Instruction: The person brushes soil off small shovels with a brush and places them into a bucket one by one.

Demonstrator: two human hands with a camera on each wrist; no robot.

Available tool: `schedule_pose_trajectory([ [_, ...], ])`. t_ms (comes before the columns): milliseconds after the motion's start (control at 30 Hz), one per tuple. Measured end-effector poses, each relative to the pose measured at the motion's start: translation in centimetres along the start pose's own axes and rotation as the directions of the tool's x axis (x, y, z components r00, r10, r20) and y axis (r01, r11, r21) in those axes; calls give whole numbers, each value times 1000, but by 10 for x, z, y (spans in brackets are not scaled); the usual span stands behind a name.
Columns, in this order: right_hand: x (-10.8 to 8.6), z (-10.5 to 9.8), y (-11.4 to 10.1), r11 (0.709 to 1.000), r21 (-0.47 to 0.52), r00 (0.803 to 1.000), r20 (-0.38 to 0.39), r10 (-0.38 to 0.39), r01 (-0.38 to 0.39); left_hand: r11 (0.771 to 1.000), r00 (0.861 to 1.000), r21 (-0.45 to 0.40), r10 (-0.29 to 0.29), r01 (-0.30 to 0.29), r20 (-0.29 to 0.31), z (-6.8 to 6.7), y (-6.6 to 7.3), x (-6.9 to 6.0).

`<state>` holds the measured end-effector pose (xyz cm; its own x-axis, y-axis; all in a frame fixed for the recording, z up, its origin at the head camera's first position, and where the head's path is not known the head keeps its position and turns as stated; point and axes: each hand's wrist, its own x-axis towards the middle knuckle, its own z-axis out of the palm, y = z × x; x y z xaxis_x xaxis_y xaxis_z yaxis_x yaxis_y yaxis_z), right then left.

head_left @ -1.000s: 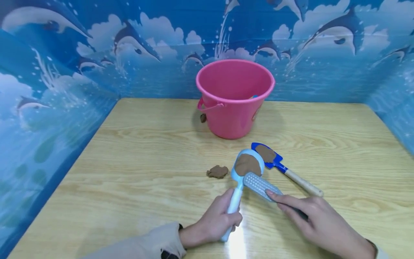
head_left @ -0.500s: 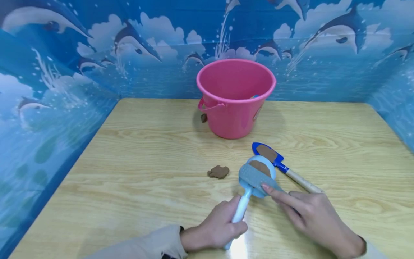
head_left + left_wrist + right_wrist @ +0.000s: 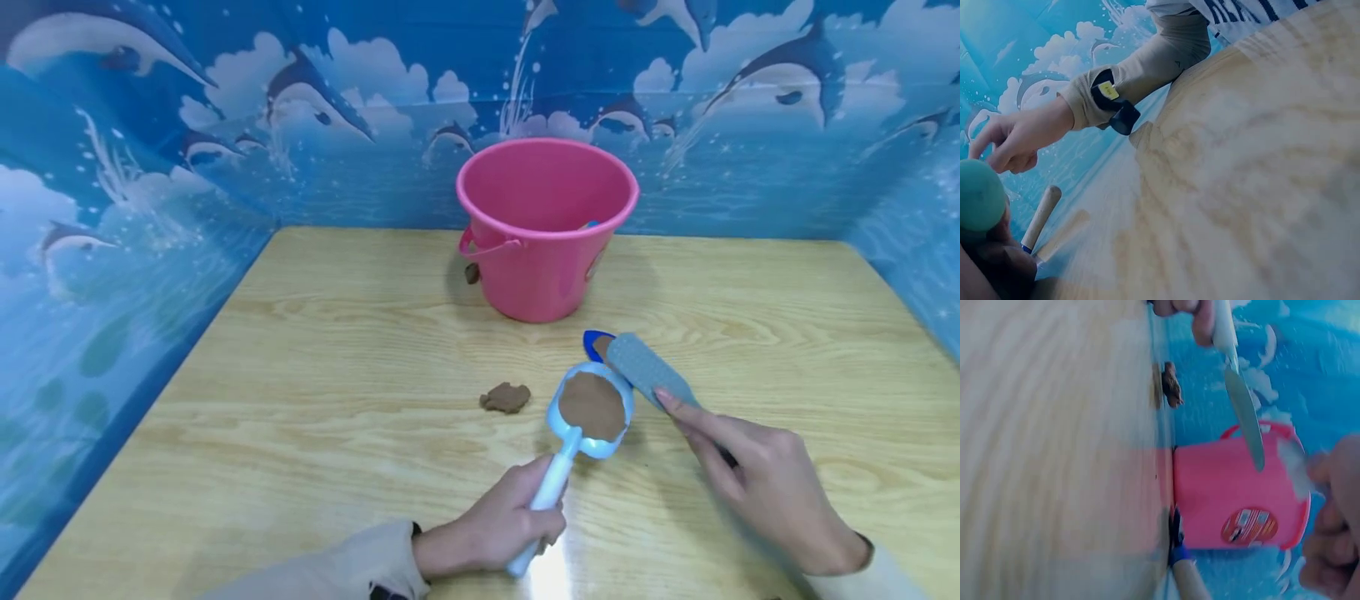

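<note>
My left hand [image 3: 510,521] grips the white handle of a light blue scoop [image 3: 556,479]. Its round bowl faces up, filled with smooth, level brown sand-like stuff [image 3: 592,406]. To the right, my right hand [image 3: 772,483] pinches a flat grey-blue dimpled tool [image 3: 651,371], index finger along its face. This tool is apart from the sand and hangs over a blue trowel [image 3: 592,340], hiding most of its blade and handle. In the left wrist view the trowel's wooden handle [image 3: 1041,212] shows. The right wrist view catches the scoop [image 3: 1244,415] edge-on.
A pink bucket [image 3: 532,275] stands at the back of the wooden table [image 3: 337,350], with something colourful inside. A brown lump [image 3: 506,398] lies left of the scoop. Another dark lump [image 3: 472,273] sits beside the bucket. A dolphin-print sheet [image 3: 375,125] encloses the table.
The flat tool swept across the scoop's top, then moved off it up and to the right. The brown surface is fully visible again. The scoop shifted slightly right and down.
</note>
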<state>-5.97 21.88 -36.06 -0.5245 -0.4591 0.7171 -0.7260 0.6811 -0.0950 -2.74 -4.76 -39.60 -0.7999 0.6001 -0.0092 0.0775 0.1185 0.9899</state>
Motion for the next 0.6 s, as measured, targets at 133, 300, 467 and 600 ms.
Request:
schedule_pose_trajectory([
  [133, -1, 4, -10, 991, 93, 990, 93, -107, 98, 1000, 1000, -8, -7, 7, -24, 1, 0, 2],
  [300, 3, 1, -21, 998, -47, 989, 148, -31, 38, 992, 1000, 124, 23, -20, -20, 1, 0, 0],
  [467, 10, -1, -24, 995, -91, 999, 35, -31, 34, 986, 999, 166, 37, -34, -11, 1, 0, -1],
  [600, 12, -1, -23, 995, -97, 1000, 3, -30, 31, 993, 1000, 114, 26, -24, -16, 2, 0, -2],
])
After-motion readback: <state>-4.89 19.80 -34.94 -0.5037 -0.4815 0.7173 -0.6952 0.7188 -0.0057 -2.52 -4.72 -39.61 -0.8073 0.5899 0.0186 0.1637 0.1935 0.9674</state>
